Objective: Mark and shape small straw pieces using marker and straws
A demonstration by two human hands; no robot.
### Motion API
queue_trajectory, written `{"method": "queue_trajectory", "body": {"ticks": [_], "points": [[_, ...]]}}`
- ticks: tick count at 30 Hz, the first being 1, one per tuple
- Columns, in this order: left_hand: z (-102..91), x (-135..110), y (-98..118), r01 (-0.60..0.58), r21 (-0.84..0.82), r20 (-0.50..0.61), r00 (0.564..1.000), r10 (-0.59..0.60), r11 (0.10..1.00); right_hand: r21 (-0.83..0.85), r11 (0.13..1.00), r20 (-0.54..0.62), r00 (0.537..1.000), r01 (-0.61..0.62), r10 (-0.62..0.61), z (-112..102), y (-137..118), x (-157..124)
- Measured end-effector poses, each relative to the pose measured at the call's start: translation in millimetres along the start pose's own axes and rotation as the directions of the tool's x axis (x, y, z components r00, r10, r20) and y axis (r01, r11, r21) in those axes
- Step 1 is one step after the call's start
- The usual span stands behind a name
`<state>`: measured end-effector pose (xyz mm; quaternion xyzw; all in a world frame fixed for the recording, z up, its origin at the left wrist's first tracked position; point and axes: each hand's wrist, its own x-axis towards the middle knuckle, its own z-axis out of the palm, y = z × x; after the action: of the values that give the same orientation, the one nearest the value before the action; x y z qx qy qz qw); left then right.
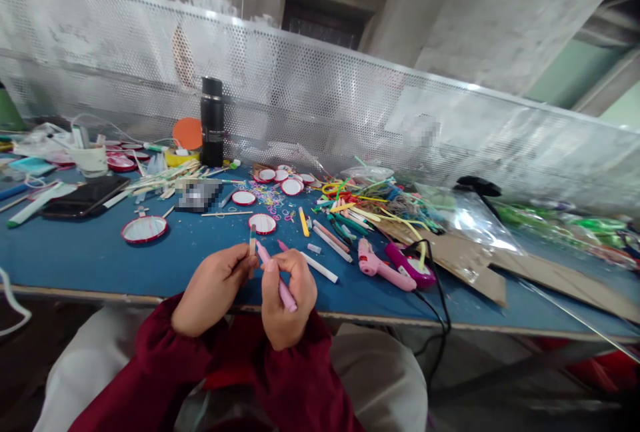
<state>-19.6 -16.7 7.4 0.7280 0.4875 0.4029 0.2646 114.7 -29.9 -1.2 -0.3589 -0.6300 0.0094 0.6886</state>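
Left of the glue gun (pixel 383 269), our left hand (pixel 213 299) pinches a stick (pixel 253 240) upright, likely steadying it for the marker (pixel 289 299) our right hand (pixel 287 315) grips.

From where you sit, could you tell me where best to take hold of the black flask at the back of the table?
Probably grip the black flask around its straight middle, coming from the near side: it stands upright, the perforated panel is close behind it, and an orange disc sits beside it.
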Motion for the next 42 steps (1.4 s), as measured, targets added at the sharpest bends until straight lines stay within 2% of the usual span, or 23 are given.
{"method": "queue_trajectory", "body": {"ticks": [5, 26, 42], "points": [[-0.3, 0.4, -0.8, -0.019, 0.002, -0.013, 1.000, 0.019, 1.000, -0.001, 1.000, 0.036, 0.999, -0.012, 0.012, 0.0, 0.9, 0.1], [-0.4, 0.8, -2.1, -0.034, -0.011, 0.004, 0.999, 0.034, 0.999, 0.000, 0.998, 0.035, 0.997, -0.062, 0.062, -0.5, 0.8, 0.0], [-1.2, 0.1, 1.6, -0.039, -0.038, -0.035, 0.999, 0.038, 0.999, 0.023, 0.998, 0.034, 0.998, -0.055, 0.054, -0.2, 1.4, -0.5]]}}
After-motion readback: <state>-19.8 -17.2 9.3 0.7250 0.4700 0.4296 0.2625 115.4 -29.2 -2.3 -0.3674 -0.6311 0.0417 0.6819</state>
